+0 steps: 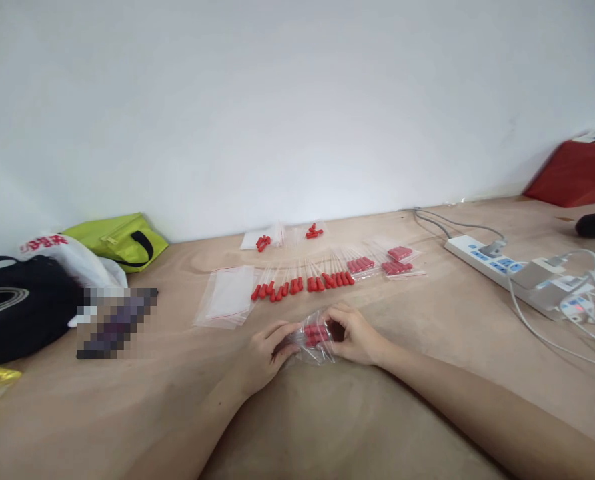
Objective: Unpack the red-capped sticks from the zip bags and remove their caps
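Bare forearms (442, 399) reach over a table (302, 427); the left hand (267, 352) and right hand (355, 337) pinch opposite sides of a clear bag (321, 359) holding red pieces (316, 333), before a row of red-tipped sticks (296, 287). Light, even fingertip pressure should keep the thin plastic from crumpling.
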